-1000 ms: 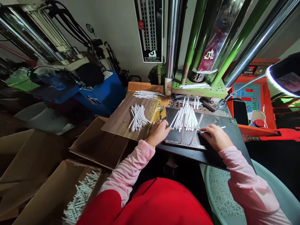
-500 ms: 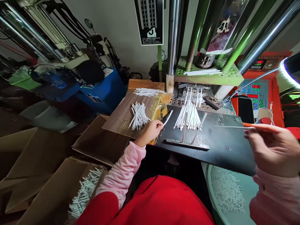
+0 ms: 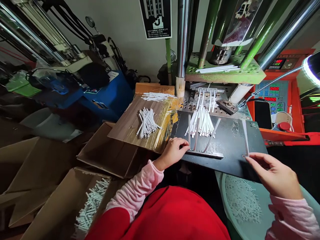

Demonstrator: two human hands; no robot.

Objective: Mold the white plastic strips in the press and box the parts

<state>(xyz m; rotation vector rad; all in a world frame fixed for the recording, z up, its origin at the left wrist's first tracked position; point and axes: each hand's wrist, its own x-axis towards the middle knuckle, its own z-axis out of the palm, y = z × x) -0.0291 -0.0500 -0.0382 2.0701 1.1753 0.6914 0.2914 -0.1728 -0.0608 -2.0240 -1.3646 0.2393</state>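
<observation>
My left hand (image 3: pixel 175 150) pinches the lower end of a thin white strip (image 3: pixel 189 128), at the left end of a slotted metal bar (image 3: pixel 212 155). Two more strips stand slanting out of that bar. Over the right part of the black plate (image 3: pixel 230 143), my right hand (image 3: pixel 276 171) grips another pale strip (image 3: pixel 245 135) by its lower end, pointing upward. Behind the bar lies a fanned pile of white strips (image 3: pixel 201 123). A second bundle (image 3: pixel 148 123) rests on the wooden board (image 3: pixel 122 131).
The press (image 3: pixel 225 77) has several strips hanging from its lower mould (image 3: pixel 207 95). A metal block (image 3: pixel 227 106) sits beside it. On the right are a phone (image 3: pixel 262 115) and a control panel (image 3: pixel 275 93). Below stand a tub (image 3: pixel 240 230) and a carton (image 3: pixel 55 200), both holding pieces.
My left hand has moved right and down, bringing its strip to the bar's left end. My right hand has come left and lower, and its strip has turned from level to upright.
</observation>
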